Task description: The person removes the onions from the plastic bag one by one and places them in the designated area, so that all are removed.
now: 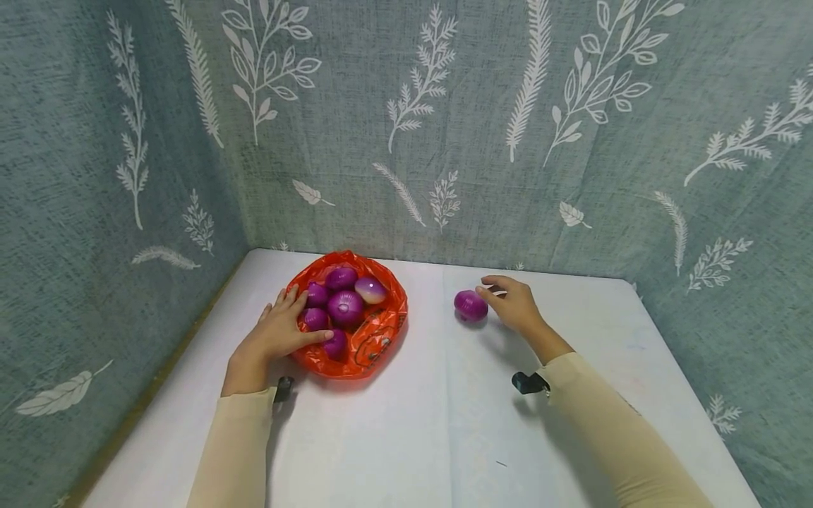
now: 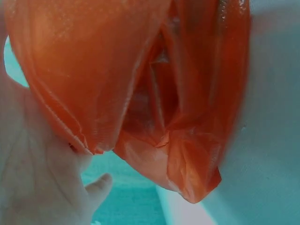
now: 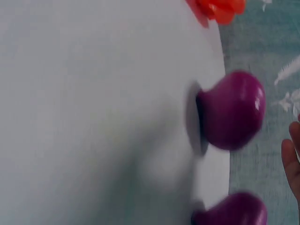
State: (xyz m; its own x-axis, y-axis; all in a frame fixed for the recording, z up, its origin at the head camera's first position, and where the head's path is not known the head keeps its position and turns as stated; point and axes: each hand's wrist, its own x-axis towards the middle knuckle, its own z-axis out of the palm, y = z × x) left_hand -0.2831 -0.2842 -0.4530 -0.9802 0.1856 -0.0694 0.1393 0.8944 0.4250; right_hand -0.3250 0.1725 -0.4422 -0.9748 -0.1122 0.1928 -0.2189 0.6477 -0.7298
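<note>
I find the left hand (image 1: 276,335) laid over the left rim of the red bag (image 1: 396,310), fingers spread apart and the thumb reaching over the onions (image 1: 346,308) inside; no clamped grip is apparent to me. The right hand (image 1: 517,307) is at the loose onion (image 1: 471,305), which sits on the white table (image 1: 381,437), right of the bag and apart from it. Its thumb and index finger are lightly bent and apart, clamped on nothing; whether either touches the onion, I cannot tell. My right wrist view shows a second onion (image 3: 234,211) nearby, not distinguishable in the head view.

Risks noted: the loose onion is round, so a sideways nudge could roll it; a pinch above its middle could slip on the glossy skin. The bag's thin wall could fold inward or tip under left-hand pressure, spilling onions
</note>
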